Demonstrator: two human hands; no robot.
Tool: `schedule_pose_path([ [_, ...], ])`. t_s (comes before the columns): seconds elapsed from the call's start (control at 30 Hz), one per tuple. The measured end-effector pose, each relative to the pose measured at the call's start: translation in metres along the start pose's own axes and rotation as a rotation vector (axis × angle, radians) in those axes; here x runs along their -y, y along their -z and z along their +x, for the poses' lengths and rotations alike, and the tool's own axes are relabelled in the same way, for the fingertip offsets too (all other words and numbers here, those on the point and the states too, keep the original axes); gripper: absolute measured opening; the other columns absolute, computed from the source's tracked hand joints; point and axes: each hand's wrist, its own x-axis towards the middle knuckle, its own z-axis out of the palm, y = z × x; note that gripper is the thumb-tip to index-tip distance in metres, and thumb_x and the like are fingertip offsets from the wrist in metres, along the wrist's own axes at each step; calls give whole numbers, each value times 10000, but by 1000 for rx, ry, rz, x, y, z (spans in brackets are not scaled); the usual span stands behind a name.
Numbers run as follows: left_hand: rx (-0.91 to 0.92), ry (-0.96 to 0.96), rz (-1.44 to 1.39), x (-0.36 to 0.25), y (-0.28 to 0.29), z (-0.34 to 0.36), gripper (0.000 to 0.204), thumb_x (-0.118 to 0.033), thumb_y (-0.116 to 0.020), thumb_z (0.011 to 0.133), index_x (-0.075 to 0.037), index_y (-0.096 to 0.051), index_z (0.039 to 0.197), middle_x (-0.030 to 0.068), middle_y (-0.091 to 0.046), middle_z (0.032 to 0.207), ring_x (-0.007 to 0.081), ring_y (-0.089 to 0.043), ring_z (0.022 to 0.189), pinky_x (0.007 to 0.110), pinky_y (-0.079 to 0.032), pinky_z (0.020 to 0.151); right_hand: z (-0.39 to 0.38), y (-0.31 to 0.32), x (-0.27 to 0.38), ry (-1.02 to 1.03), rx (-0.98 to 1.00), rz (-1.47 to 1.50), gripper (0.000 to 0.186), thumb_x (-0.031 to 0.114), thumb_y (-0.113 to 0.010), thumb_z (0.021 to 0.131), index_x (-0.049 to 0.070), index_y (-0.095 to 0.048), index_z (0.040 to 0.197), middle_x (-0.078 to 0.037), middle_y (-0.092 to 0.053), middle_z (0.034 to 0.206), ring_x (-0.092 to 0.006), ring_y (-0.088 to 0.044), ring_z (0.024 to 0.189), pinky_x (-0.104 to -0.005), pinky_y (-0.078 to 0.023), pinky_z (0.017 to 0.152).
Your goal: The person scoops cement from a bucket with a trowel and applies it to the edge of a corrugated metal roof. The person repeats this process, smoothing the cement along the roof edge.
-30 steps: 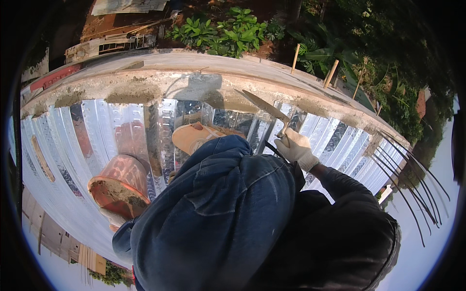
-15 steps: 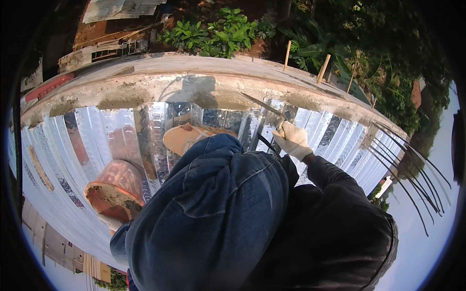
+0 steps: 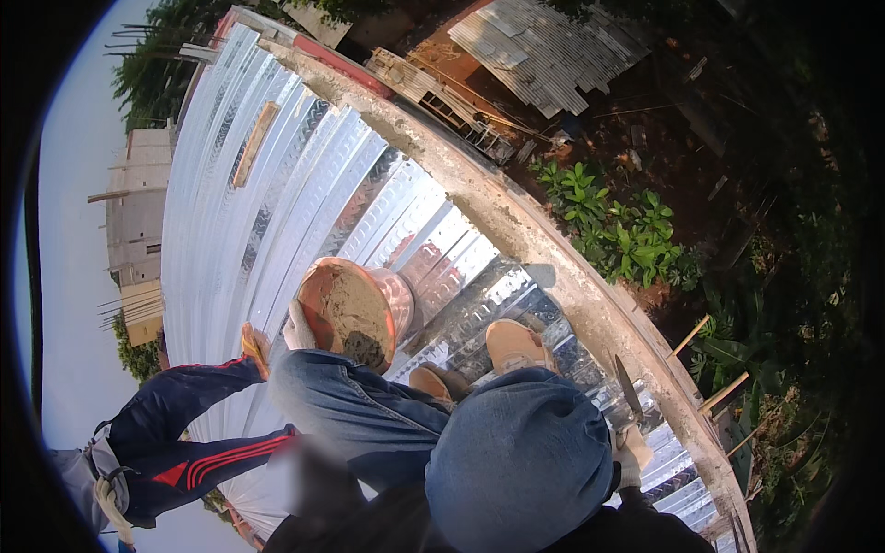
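My right hand (image 3: 632,453), in a pale work glove, grips a trowel (image 3: 628,385) by its handle, low on the right beside my bent knee. The blade points toward the mortar-streaked edge (image 3: 516,226) of the wall. My left hand (image 3: 299,328), also gloved, is closed on the rim of an orange bucket (image 3: 395,300); part of it is hidden behind the bucket and my leg. Grey mortar (image 3: 350,309) coats the inside of the bucket, whose mouth is tilted toward me. My tan shoes (image 3: 518,347) stand on the ribbed metal sheeting.
Shiny ribbed metal decking (image 3: 313,194) spreads to the left, with a wooden strip (image 3: 255,143) lying on it. Another person in striped navy trousers (image 3: 175,461) stands at lower left. Beyond the wall edge, the ground drops to plants (image 3: 613,217) and a corrugated roof (image 3: 544,51). Wooden stakes (image 3: 724,392) jut out at right.
My view has swung left, bringing the other person and the bucket's inside into sight. The bucket's mouth faces more toward me. The trowel stays in my right hand, the bucket in my left.
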Motion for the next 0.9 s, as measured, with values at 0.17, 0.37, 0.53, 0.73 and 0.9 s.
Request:
schedule_pose_path([
  [0.17,-35,108,50,-6,24,-15,680,-608,-554,1124,31,-786,1137,93,-766,983,184,-692,884,371,-544,807,11,1,6,3,-8,-20,274,370,-728,937,102,-677,930,-142,-733,829,-405,-734,785,-506,-555,690],
  [0.37,-100,84,139,-38,9,-38,672,-597,-571,1115,37,-785,1175,86,-776,990,185,-693,867,377,-549,814,18,4,1,-11,-32,-16,277,365,-733,938,93,-677,934,-142,-731,825,-397,-732,777,-502,-555,689],
  [0.53,-147,58,255,-45,9,-39,687,-619,-590,1091,36,-784,1162,107,-793,1003,202,-718,888,388,-555,821,18,2,-1,-25,-35,-1,280,360,-737,938,87,-678,937,-142,-730,822,-390,-730,771,-498,-556,688],
  [0.73,-125,87,320,-51,5,-44,681,-618,-597,1084,27,-783,1195,135,-804,1045,218,-734,935,389,-559,854,22,3,-1,-48,-41,-5,283,355,-741,938,79,-678,941,-142,-728,819,-382,-728,763,-494,-556,687],
  [0.9,-162,32,280,-27,16,-31,676,-613,-604,1080,33,-784,1169,144,-807,1037,227,-736,974,394,-555,891,30,-2,8,-37,-40,-14,286,350,-745,938,72,-679,944,-142,-726,816,-375,-727,757,-491,-557,686],
])
